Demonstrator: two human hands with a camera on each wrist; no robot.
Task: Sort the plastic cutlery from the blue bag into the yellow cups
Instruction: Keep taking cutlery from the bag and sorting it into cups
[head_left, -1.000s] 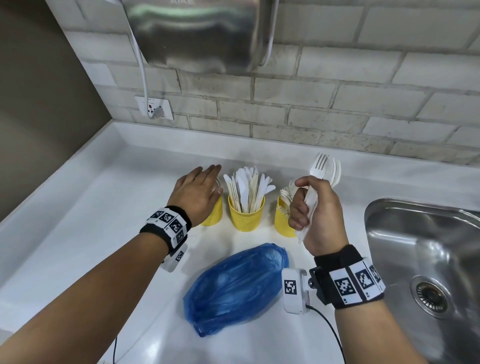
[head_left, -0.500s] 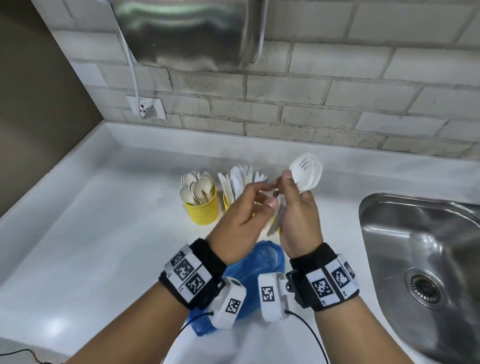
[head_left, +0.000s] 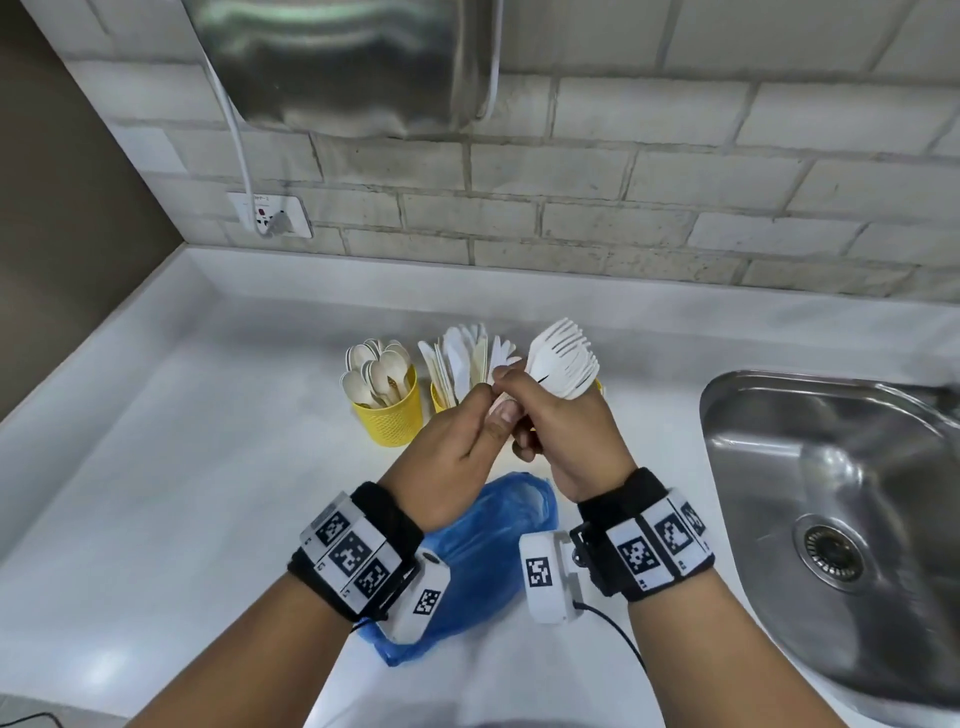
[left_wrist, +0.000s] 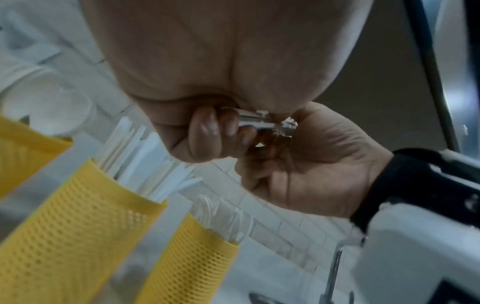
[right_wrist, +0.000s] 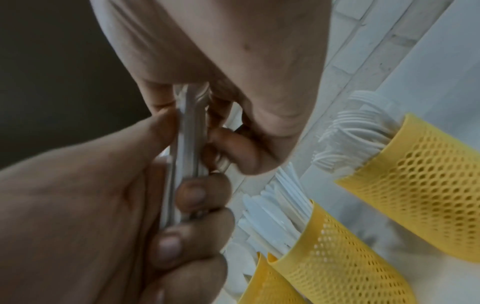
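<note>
My right hand (head_left: 540, 431) grips a bundle of white plastic forks (head_left: 563, 358) by the handles, tines up, above the cups. My left hand (head_left: 491, 402) meets it and pinches the same fork handles (right_wrist: 187, 144) between thumb and fingers. Three yellow mesh cups stand in a row behind the hands. The left cup (head_left: 389, 415) holds spoons and the middle cup (head_left: 440, 400) holds knives. The right cup (left_wrist: 194, 257) holds forks and is mostly hidden by my right hand in the head view. The blue bag (head_left: 493, 540) lies on the counter under my wrists.
A steel sink (head_left: 831, 493) is set into the white counter (head_left: 182, 493) on the right. A brick wall with a socket (head_left: 270, 215) and a steel hand dryer (head_left: 343, 62) rises behind the cups. A cable (head_left: 618, 629) trails from my right wrist.
My left hand left the spoon cup and came across to the right hand, where it now pinches the fork handles. The right hand with the forks shifted slightly left.
</note>
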